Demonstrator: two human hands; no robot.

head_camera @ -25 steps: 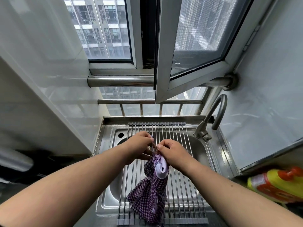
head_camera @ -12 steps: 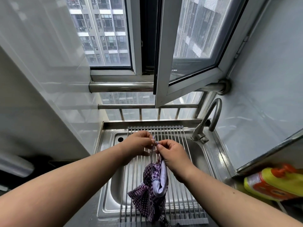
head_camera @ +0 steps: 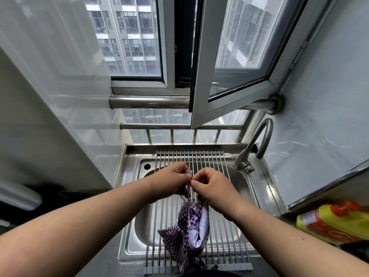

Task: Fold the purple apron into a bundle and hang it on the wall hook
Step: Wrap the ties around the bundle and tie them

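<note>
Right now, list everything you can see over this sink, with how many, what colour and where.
Purple checked cloth apron: one, purple and white, bundled, hanging from the hands over the rack.
Thin apron string: one, pale, pinched between both hands.
Steel roll-up drying rack: one, silver, across the sink.
Stainless steel sink: one, silver, below the window.
Curved steel tap: one, silver, right rear corner.
Open window pane: one, grey frame, above.
Yellow plastic bottle: one, yellow and orange, lying far right.
Left hand, right hand: both pinching the string.
</note>
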